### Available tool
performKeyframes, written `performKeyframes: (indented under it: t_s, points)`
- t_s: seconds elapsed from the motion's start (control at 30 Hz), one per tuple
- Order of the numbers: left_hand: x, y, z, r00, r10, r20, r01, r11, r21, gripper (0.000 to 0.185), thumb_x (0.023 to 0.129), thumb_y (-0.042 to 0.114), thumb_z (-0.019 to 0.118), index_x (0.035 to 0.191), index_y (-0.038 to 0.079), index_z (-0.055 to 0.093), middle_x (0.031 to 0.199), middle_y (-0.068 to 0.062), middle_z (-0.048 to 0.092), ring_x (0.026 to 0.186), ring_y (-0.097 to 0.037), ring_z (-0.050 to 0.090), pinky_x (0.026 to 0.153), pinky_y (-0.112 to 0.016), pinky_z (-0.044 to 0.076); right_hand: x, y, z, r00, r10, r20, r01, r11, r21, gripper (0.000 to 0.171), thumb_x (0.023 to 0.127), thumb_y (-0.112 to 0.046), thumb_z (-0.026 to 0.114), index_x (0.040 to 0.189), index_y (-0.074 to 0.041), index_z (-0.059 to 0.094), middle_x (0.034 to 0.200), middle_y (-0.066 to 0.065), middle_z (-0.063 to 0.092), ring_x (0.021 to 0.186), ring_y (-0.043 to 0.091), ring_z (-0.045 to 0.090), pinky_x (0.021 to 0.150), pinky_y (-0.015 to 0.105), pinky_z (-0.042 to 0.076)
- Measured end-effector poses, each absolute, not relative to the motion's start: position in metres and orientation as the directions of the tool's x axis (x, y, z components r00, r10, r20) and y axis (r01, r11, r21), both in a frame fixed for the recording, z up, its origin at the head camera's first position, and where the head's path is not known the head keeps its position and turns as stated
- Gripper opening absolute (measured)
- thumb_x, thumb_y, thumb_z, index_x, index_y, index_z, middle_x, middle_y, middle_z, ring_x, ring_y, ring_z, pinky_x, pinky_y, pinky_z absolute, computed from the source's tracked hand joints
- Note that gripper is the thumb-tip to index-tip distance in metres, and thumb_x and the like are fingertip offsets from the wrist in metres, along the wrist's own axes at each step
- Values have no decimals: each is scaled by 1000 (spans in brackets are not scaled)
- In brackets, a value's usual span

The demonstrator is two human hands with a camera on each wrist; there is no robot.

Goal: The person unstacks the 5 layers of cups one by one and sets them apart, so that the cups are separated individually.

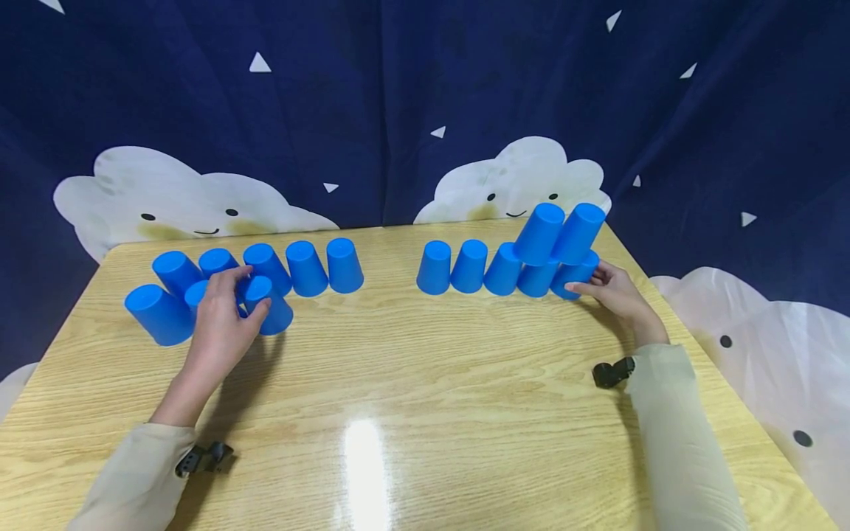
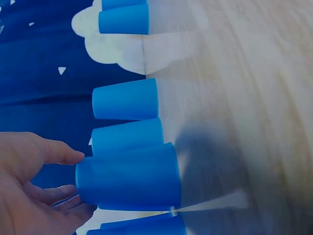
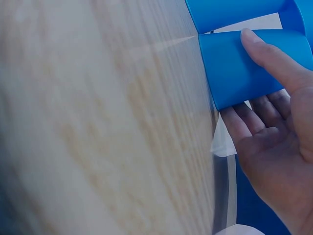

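At the left, my left hand [image 1: 222, 317] grips an upside-down blue cup [image 1: 275, 318] near its narrow top end. In the left wrist view, the thumb and fingers lie on opposite sides of this cup [image 2: 129, 178]. Over on the right, my right hand [image 1: 620, 295] holds the end blue cup [image 1: 563, 289] of a row. Its thumb lies across that cup [image 3: 230, 73] in the right wrist view, with the other fingers on the far side, partly hidden. Two upper cups [image 1: 539, 234] stand side by side on the right end of this row.
Several more upturned blue cups [image 1: 308, 273] stand at the left in a back row and a front row, partly hidden by the left hand. A gap of wooden table [image 1: 392, 265] separates both groups. A dark blue curtain [image 1: 372, 110] hangs behind the table.
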State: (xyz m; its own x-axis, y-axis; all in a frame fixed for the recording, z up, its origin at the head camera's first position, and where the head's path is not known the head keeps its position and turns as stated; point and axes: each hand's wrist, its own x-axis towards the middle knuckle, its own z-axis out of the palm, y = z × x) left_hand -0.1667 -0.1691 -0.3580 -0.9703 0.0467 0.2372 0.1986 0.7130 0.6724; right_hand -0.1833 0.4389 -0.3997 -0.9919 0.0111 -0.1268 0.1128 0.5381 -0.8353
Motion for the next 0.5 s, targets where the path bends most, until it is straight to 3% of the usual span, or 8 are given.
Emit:
performKeyframes:
  t_s: [0.3,0.5]
  points:
    - [-168,-159,-347,-941,56,334,275,702,657,59,92,6,66,144,-4,39,139,-29,39,123,-51,44,97,-67,41,-184,438,-399,-992,8,-125,110,536,-837,80,94,-32,68,153,1,25,148,25,40,134,42,41,103,28,45]
    - [-173,-142,-340,-914,94,394,354,657,665,57,91,4,68,142,-4,42,135,-27,44,122,-47,47,100,-60,42,-184,438,-399,-992,6,-124,108,535,-838,80,94,-32,68,153,1,24,148,26,39,134,42,41,104,30,44]
